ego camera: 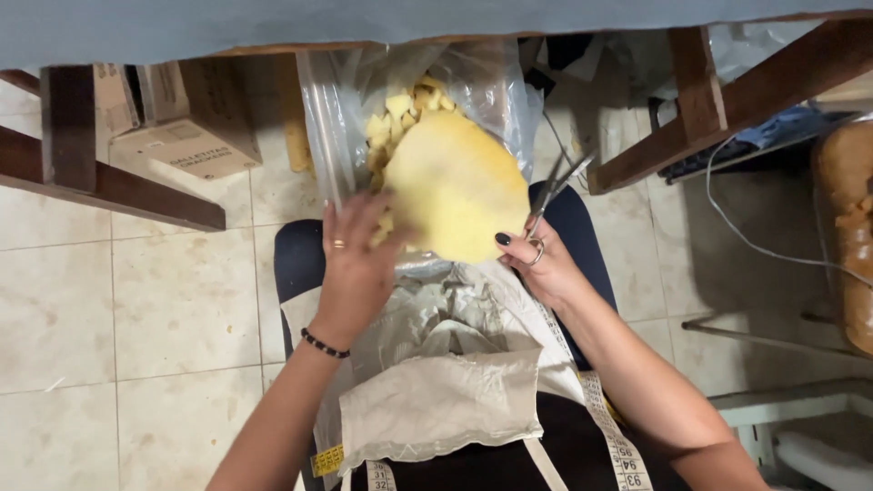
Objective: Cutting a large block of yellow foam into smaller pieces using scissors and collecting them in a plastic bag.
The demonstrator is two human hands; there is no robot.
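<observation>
The left hand (356,268) grips a yellow foam piece (457,186) before a clear plastic bag (332,118); the right hand (544,264) holds scissors (555,193). A brown cardboard box (186,123) sits at upper left.

Foam piece (459,186) between left hand (356,268) and right hand (544,264), before the plastic bag (332,118); scissors (553,193) in right hand.

- Clear plastic bag (414,100), at twelve o'clock, upright and open, holding yellow foam cubes.
- Brown cardboard box (186,114), at ten o'clock on the tiled floor, dark print on its side.
</observation>
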